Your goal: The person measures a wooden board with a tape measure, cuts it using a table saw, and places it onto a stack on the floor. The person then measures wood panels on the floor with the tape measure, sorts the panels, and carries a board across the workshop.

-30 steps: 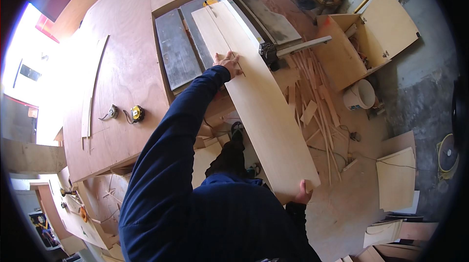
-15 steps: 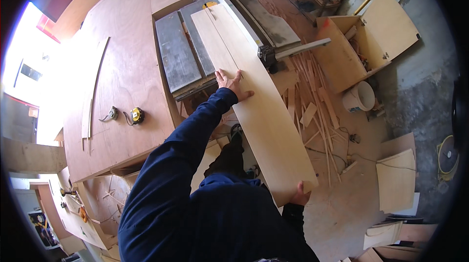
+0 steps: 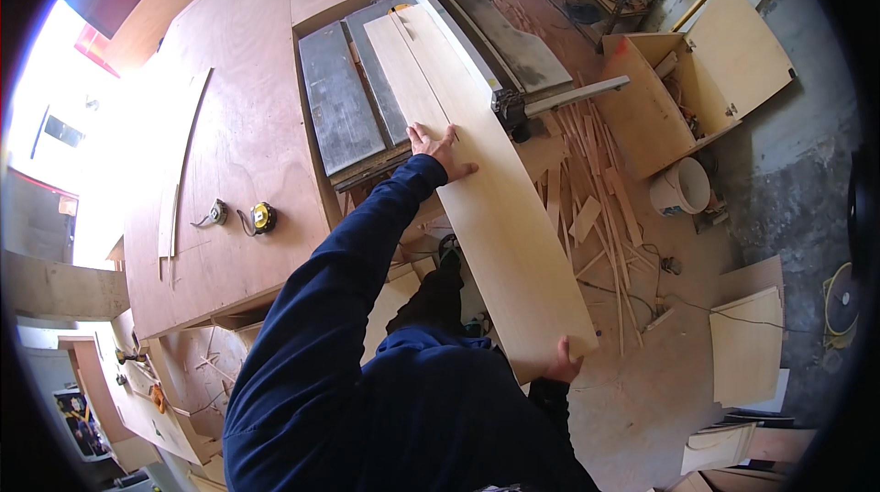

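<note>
A long pale plywood board (image 3: 513, 263) lies on the grey metal table saw (image 3: 341, 98), its near end reaching back past the saw table toward my body. A thin cut line runs along its far part and ends close to my left fingertips. My left hand (image 3: 440, 151) rests on top of the board near its left edge, fingers spread. At the near right corner, my right hand (image 3: 563, 364) grips the board's end, with the thumb on top and the other fingers mostly hidden. Along the board's right side runs the metal fence (image 3: 458, 33). The blade itself cannot be made out.
On the large wooden worktable (image 3: 247, 125) at left lie two tape measures (image 3: 262, 218) (image 3: 216, 213) and thin strips (image 3: 183, 171). Offcuts (image 3: 610, 226) litter the floor to the right, near a white bucket (image 3: 680, 187), an open wooden cabinet (image 3: 642, 107) and a cable (image 3: 632, 292).
The board has slid slightly forward along the fence, with both hands keeping their places on it. The whole view has shifted a little.
</note>
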`<state>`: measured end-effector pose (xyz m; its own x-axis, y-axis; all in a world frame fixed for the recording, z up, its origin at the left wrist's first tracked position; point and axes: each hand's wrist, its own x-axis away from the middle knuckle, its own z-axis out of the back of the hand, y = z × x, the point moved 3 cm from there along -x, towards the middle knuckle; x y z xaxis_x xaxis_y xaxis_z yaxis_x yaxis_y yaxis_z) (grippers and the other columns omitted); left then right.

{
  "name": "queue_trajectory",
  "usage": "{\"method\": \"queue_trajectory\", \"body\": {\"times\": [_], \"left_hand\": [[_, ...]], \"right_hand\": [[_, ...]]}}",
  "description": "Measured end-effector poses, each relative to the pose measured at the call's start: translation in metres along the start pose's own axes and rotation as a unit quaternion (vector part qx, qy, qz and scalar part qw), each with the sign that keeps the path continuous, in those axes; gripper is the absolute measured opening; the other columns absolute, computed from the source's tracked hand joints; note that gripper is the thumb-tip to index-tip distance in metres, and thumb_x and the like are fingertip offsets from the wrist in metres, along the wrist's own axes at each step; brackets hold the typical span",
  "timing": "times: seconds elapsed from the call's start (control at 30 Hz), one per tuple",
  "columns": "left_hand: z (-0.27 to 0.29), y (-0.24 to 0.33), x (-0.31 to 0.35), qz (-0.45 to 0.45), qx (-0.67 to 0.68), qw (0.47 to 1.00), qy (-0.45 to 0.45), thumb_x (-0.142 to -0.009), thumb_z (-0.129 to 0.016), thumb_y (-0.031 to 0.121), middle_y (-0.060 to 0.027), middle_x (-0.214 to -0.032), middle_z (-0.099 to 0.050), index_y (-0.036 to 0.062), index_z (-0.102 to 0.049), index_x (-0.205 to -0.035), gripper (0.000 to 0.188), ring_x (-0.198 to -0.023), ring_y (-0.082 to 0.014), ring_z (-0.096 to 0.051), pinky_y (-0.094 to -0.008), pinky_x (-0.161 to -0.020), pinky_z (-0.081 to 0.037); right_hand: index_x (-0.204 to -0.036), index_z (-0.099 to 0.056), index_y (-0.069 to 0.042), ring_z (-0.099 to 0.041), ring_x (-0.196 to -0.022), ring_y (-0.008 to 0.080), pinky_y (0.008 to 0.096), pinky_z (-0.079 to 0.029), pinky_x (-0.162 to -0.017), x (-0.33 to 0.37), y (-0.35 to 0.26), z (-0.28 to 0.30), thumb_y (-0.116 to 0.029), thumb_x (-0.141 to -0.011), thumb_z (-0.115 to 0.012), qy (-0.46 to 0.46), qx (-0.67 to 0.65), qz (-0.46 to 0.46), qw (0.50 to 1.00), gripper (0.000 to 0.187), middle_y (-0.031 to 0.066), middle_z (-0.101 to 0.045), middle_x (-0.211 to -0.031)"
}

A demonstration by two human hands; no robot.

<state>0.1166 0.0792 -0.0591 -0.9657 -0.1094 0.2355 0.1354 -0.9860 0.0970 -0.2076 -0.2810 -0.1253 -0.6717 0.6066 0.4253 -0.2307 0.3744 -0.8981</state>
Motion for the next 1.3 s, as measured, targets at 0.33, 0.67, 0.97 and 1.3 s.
{"method": "queue_trajectory", "body": {"times": [0.33,0.67,0.97,1.3], "left_hand": [[0.005,-0.011,-0.018,-0.015,-0.003,1.0,-0.018,-0.063,-0.054,0.075,-0.0494,-0.129,-0.021,0.0122,-0.025,-0.143,0.106,-0.127,-0.0614,-0.009,-0.0604,-0.107,-0.008],[0.008,-0.03,-0.04,-0.014,-0.001,1.0,-0.018,-0.061,-0.059,0.074,-0.0521,-0.129,-0.013,0.0143,-0.023,-0.143,0.108,-0.125,-0.064,-0.009,-0.0596,-0.106,-0.012],[0.003,-0.047,-0.027,0.023,0.087,0.995,0.042,-0.051,-0.071,0.07,-0.0344,-0.143,-0.013,-0.0128,-0.017,-0.136,0.13,-0.136,-0.0427,-0.01,-0.042,-0.112,-0.017],[0.025,-0.076,-0.048,0.057,0.093,0.993,0.035,-0.05,-0.072,0.071,-0.0274,-0.146,-0.014,-0.006,-0.018,-0.139,0.13,-0.139,-0.0341,-0.011,-0.0507,-0.11,-0.017]], "right_hand": [[-0.112,-0.052,0.005,-0.06,-0.089,0.0243,0.0356,-0.05,-0.077,0.003,-0.006,-0.028,-0.016,-0.075,-0.073,0.035,-0.009,-0.005,0.999,0.048,0.0146,-0.06,-0.103],[-0.112,-0.053,0.003,-0.059,-0.092,0.0214,0.0327,-0.047,-0.082,0.0,-0.003,-0.049,-0.019,-0.075,-0.074,0.046,0.055,0.007,0.997,0.047,0.0128,-0.061,-0.103],[-0.113,-0.052,0.003,-0.06,-0.09,0.0222,0.0336,-0.049,-0.079,-0.008,0.006,-0.048,-0.019,-0.075,-0.074,0.05,0.025,0.012,0.998,0.049,0.0132,-0.062,-0.1],[-0.122,-0.046,0.004,-0.059,-0.093,0.0249,0.0355,-0.05,-0.081,-0.006,0.004,-0.092,-0.015,-0.076,-0.072,0.049,-0.012,-0.017,0.999,0.056,0.0148,-0.058,-0.108]]}}
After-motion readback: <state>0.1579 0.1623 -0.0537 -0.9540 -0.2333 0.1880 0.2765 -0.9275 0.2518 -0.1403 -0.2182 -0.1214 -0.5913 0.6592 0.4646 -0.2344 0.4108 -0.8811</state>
